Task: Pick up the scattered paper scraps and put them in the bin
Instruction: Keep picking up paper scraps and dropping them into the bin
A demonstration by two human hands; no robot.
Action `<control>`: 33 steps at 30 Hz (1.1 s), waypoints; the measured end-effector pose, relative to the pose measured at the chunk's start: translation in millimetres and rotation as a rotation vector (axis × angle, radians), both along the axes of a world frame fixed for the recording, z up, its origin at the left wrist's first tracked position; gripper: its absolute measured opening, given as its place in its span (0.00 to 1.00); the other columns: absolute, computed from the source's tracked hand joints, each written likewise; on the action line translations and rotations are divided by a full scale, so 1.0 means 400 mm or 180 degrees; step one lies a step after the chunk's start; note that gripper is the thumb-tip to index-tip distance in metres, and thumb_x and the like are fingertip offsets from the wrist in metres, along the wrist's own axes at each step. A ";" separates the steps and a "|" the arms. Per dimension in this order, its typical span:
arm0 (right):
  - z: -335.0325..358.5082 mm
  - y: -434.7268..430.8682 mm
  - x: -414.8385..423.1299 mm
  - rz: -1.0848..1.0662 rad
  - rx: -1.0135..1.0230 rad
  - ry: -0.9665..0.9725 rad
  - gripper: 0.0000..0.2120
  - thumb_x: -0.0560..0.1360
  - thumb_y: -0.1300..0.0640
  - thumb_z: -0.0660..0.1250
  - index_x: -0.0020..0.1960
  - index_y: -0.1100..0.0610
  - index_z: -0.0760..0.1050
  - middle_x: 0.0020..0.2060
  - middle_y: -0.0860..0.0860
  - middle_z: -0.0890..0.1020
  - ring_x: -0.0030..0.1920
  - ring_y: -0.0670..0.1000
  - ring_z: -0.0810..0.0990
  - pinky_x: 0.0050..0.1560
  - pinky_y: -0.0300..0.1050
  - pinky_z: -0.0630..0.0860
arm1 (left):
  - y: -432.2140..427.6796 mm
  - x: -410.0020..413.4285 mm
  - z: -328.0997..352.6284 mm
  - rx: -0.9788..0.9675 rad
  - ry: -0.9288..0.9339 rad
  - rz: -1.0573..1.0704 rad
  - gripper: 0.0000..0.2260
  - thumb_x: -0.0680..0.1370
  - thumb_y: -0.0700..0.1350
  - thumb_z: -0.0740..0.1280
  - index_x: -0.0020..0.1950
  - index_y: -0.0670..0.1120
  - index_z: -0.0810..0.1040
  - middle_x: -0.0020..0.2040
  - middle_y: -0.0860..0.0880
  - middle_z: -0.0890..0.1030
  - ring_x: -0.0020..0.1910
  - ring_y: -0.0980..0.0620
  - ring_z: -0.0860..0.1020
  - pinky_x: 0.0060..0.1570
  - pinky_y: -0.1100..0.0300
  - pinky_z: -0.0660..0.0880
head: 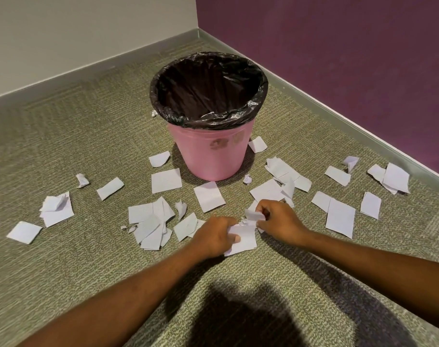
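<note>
A pink bin (210, 156) lined with a black bag (208, 88) stands upright on the carpet in the room's corner. Several white paper scraps (166, 180) lie scattered on the floor in front of it and to both sides. My left hand (213, 236) grips a flat white sheet (243, 240) just in front of the bin, thumb on top. My right hand (278, 221) pinches a small crumpled scrap (254, 216) right beside the sheet. Both hands are low, close to the carpet.
A pile of scraps (150, 224) sits left of my hands, and more sheets (339, 217) lie to the right. The grey wall (63, 33) and purple wall (338, 58) meet behind the bin. My shadow (238, 316) falls on the green carpet near me.
</note>
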State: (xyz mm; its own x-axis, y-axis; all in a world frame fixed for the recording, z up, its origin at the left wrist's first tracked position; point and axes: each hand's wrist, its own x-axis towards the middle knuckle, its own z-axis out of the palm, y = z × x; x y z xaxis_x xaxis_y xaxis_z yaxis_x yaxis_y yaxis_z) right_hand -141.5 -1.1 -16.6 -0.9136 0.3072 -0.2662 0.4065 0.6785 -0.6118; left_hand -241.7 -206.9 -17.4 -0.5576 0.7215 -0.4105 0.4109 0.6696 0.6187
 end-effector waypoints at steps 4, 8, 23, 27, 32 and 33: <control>0.015 0.017 -0.006 0.0274 -0.0082 0.0007 0.21 0.74 0.67 0.73 0.63 0.51 0.79 0.53 0.48 0.85 0.50 0.50 0.82 0.41 0.44 0.77 | -0.026 0.004 -0.009 -0.0010 -0.0811 0.0324 0.16 0.78 0.50 0.76 0.64 0.47 0.80 0.51 0.49 0.85 0.50 0.49 0.84 0.55 0.51 0.80; 0.046 0.037 -0.034 0.1100 0.0602 -0.0294 0.37 0.74 0.69 0.69 0.79 0.48 0.68 0.65 0.53 0.77 0.62 0.58 0.78 0.52 0.53 0.78 | -0.043 0.010 -0.004 -0.0191 -0.1046 0.0180 0.18 0.79 0.48 0.75 0.67 0.47 0.78 0.55 0.48 0.85 0.50 0.51 0.84 0.50 0.56 0.79; 0.032 0.037 -0.101 0.2159 0.1523 -0.0126 0.30 0.71 0.72 0.69 0.71 0.54 0.74 0.60 0.50 0.76 0.53 0.58 0.82 0.36 0.45 0.67 | -0.084 0.043 -0.006 -0.0128 -0.0994 0.0424 0.11 0.77 0.47 0.75 0.56 0.55 0.76 0.47 0.50 0.84 0.43 0.52 0.82 0.47 0.55 0.80; 0.031 0.034 -0.087 0.2075 0.1524 -0.0150 0.29 0.72 0.69 0.71 0.71 0.55 0.73 0.61 0.53 0.78 0.55 0.59 0.82 0.40 0.48 0.72 | -0.084 0.060 -0.005 -0.0139 -0.0785 0.0355 0.14 0.78 0.48 0.74 0.62 0.50 0.78 0.49 0.47 0.85 0.47 0.47 0.84 0.54 0.49 0.81; 0.028 0.032 -0.077 0.1927 0.1511 -0.0097 0.26 0.71 0.67 0.74 0.67 0.56 0.73 0.58 0.54 0.81 0.54 0.59 0.83 0.40 0.47 0.71 | -0.085 0.095 0.010 -0.0233 -0.0169 0.0238 0.11 0.80 0.49 0.72 0.58 0.46 0.76 0.52 0.44 0.85 0.51 0.43 0.83 0.48 0.53 0.78; 0.028 0.031 -0.075 0.1907 0.1522 -0.0079 0.25 0.71 0.66 0.74 0.66 0.56 0.73 0.56 0.54 0.82 0.53 0.59 0.83 0.39 0.47 0.70 | -0.086 0.103 0.016 -0.0217 -0.0059 0.0199 0.10 0.80 0.48 0.72 0.55 0.46 0.75 0.52 0.43 0.84 0.51 0.42 0.82 0.44 0.55 0.74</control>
State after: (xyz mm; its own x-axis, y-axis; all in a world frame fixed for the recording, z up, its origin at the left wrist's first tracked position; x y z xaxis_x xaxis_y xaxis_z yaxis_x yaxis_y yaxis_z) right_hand -171.3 11.2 -5.4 -0.9559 -0.1517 -0.2515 -0.1043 0.9758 -0.1919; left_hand -200.7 -241.2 -10.8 -0.5924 0.6555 -0.4683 0.3558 0.7344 0.5779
